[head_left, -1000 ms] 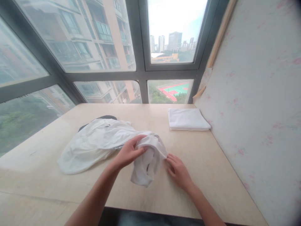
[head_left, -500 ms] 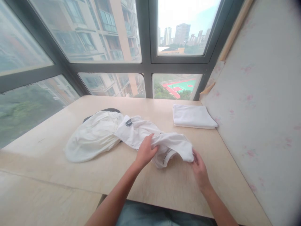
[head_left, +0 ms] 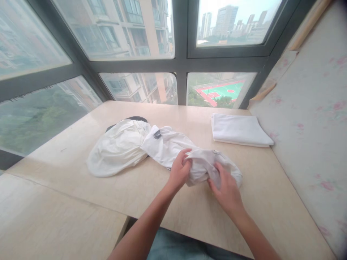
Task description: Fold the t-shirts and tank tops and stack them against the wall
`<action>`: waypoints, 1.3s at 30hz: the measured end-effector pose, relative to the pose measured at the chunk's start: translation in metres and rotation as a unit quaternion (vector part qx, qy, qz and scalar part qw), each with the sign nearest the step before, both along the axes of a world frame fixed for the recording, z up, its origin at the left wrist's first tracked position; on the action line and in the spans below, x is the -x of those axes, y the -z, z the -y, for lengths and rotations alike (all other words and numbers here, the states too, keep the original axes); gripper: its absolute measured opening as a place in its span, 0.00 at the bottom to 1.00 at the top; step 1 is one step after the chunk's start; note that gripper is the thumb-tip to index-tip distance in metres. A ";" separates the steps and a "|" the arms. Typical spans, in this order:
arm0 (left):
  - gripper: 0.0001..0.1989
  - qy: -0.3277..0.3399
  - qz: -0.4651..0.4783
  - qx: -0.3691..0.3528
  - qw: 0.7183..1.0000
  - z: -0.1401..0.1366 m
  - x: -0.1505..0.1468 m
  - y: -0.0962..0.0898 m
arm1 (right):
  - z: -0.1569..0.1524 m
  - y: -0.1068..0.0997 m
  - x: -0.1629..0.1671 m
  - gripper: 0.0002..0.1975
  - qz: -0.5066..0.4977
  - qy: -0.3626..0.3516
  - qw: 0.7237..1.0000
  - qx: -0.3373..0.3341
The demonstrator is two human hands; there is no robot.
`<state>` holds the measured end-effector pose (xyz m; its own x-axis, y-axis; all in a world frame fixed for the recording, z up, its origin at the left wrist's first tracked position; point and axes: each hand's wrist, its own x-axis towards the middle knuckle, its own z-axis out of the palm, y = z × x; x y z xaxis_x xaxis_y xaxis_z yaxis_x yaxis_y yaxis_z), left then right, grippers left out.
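Note:
A crumpled white garment (head_left: pixel 173 144) with a small dark label lies across the wooden surface; its exact kind cannot be made out. My left hand (head_left: pixel 180 169) is closed on a bunched fold near the garment's middle. At its right end, my right hand (head_left: pixel 227 189) grips the cloth, fingers over the fold and thumb at the near edge. The garment's left end touches a cream-white cloth item (head_left: pixel 119 150) with a rounded outline. A black edge (head_left: pixel 138 118) shows behind that item.
A folded white cloth (head_left: pixel 241 130) lies at the back right, beside the flowered wall (head_left: pixel 311 144). Grey window frames (head_left: pixel 181 65) rise behind the wooden surface (head_left: pixel 135 195). A seam crosses the surface at the left, and its front edge is close to my legs.
My right hand has shifted from the garment's outer right tip inward, nearer my left hand. The right end of the cloth is now folded and bunched differently. The view has tilted and shifted slightly.

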<state>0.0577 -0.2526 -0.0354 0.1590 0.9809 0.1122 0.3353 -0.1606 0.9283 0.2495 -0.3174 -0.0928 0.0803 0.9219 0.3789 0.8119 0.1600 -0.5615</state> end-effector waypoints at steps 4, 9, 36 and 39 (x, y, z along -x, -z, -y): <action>0.15 0.063 -0.036 -0.028 0.997 -0.008 0.005 -0.011 | -0.010 0.005 -0.011 0.27 0.022 -0.003 0.998 0.055; 0.16 0.063 -0.153 -0.030 0.986 -0.031 0.038 -0.016 | -0.014 -0.031 -0.046 0.20 -0.014 -0.001 0.995 0.098; 0.12 0.106 -0.160 -0.047 0.980 -0.028 0.031 -0.087 | -0.035 -0.121 -0.054 0.11 -0.145 0.045 0.988 0.025; 0.13 0.129 -0.226 -0.061 0.964 -0.027 0.037 -0.089 | -0.038 -0.119 -0.062 0.13 -0.132 0.012 0.990 0.039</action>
